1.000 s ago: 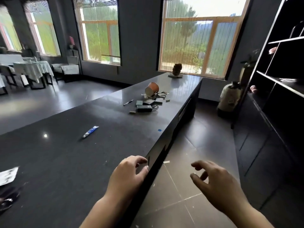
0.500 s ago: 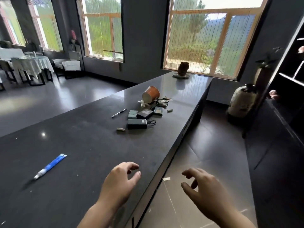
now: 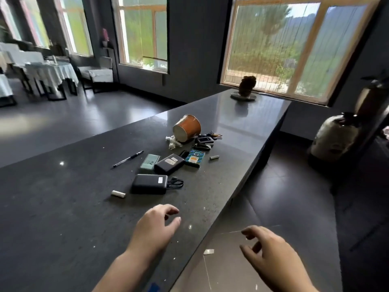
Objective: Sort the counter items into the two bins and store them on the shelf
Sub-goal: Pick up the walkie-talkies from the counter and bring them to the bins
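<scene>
A cluster of items lies on the long dark counter (image 3: 63, 207): an orange cup (image 3: 187, 128) on its side, a black pen (image 3: 128, 158), a green card (image 3: 149, 162), two black power banks (image 3: 149, 183) (image 3: 169, 164), a blue card pack (image 3: 195, 157), keys and fobs (image 3: 205, 140), and two small batteries (image 3: 118, 194) (image 3: 214, 157). My left hand (image 3: 154, 226) hovers over the counter short of the cluster, fingers loosely curled, holding nothing. My right hand (image 3: 267, 249) hangs beyond the counter edge over the floor, also empty. No bins are in view.
A dark figurine on a plate (image 3: 245, 87) stands at the counter's far end by the window. A large ceramic jar (image 3: 334, 135) sits on the floor at right. Dining tables and chairs (image 3: 48, 70) stand at far left. A paper scrap (image 3: 208, 251) lies on the tiles.
The view has moved forward along the counter; the item cluster is nearer and larger. The blue tube has left the view. Both hands stay empty and have advanced with me.
</scene>
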Available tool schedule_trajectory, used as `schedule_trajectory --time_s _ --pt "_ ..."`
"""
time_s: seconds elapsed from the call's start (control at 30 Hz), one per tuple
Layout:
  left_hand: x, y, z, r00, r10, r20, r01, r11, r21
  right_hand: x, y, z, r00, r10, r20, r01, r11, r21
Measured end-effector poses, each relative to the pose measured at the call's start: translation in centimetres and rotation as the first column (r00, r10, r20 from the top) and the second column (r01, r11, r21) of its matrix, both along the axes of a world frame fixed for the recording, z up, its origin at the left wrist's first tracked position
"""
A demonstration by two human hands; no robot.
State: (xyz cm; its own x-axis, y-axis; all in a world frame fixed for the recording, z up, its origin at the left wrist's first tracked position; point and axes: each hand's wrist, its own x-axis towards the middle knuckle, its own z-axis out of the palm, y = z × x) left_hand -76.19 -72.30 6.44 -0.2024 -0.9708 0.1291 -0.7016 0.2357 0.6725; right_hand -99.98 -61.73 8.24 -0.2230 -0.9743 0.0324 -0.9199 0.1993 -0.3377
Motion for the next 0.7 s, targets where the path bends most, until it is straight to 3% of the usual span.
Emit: schedule_trajectory --time_s 0.3,0.53,0.7 --pt "-7.8 -8.0 -1.6 0.944 0.309 -0.113 -0.311 0.95 0.001 -8.7 -12.9 0.9 0.963 0.259 -0.073 -0.259 0.966 0.01" --pt "-3.9 -12.5 -3.7 0.754 0.656 0.034 -0.656 0.754 -0.014 -5.7 -22.1 -1.7 0.871 0.491 0.009 -0.491 0.87 0.042" --pt "-2.7 -17.4 -4.9 0.731 0.641 0.235 -0.671 0.738 0.074 -2.3 -28.7 -3.5 0.831 0.553 0.052 -0.554 0.832 0.002"
